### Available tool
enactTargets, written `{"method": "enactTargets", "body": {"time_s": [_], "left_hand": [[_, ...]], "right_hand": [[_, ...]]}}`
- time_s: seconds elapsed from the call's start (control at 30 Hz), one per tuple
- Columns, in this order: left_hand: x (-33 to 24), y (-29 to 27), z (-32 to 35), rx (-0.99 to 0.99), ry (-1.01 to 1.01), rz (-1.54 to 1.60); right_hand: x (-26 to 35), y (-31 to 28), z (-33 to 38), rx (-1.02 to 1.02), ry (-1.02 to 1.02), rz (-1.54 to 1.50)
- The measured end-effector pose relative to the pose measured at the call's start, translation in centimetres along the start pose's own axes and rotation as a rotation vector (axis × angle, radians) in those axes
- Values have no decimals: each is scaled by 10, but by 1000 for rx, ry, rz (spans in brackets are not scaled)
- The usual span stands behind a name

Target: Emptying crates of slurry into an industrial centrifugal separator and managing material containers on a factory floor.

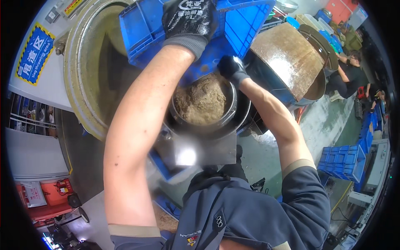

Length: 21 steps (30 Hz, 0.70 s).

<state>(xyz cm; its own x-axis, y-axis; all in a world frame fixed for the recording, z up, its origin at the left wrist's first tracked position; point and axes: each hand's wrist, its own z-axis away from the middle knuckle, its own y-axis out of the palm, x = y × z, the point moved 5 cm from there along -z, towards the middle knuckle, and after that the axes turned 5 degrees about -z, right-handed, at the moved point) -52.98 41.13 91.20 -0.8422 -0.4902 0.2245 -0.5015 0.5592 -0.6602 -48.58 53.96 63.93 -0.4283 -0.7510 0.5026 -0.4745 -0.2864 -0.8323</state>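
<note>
A blue plastic crate (137, 39) is tipped over a round metal container (233, 109), with its lower side close to the rim. Inside the container lies a heap of greyish-brown, crumbly material (202, 100). My left hand (189, 21), in a black coated glove, reaches across the crate and holds it; its fingertips are out of sight at the upper edge. My right hand (232, 68), in the same kind of glove, is closed at the crate's lower right edge beside the container. Some brown residue clings to the crate's inner face.
To the left stands a large round metal drum (87, 83) with a broad rim. A brown metal plate (289, 58) sits at the right, and a shiny metal sheet (208, 148) juts out before the container. Stacked blue crates (341, 160) and a crouching person (350, 75) are farther right.
</note>
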Motion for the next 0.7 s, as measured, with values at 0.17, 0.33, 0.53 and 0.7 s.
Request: {"method": "enactTargets", "body": {"time_s": [0.17,0.33,0.53,0.7], "left_hand": [[9,8,2,-43,-25,-5],[9,10,-8,-81,-26,15],[7,18,-12,-69,-19,83],[-1,17,-7,-38,12,87]], "right_hand": [[-5,-31,54,-213,-17,-224],[-64,-34,109,-193,61,-139],[-99,-13,62,-48,16,-357],[-125,17,18,132,-34,-132]]}}
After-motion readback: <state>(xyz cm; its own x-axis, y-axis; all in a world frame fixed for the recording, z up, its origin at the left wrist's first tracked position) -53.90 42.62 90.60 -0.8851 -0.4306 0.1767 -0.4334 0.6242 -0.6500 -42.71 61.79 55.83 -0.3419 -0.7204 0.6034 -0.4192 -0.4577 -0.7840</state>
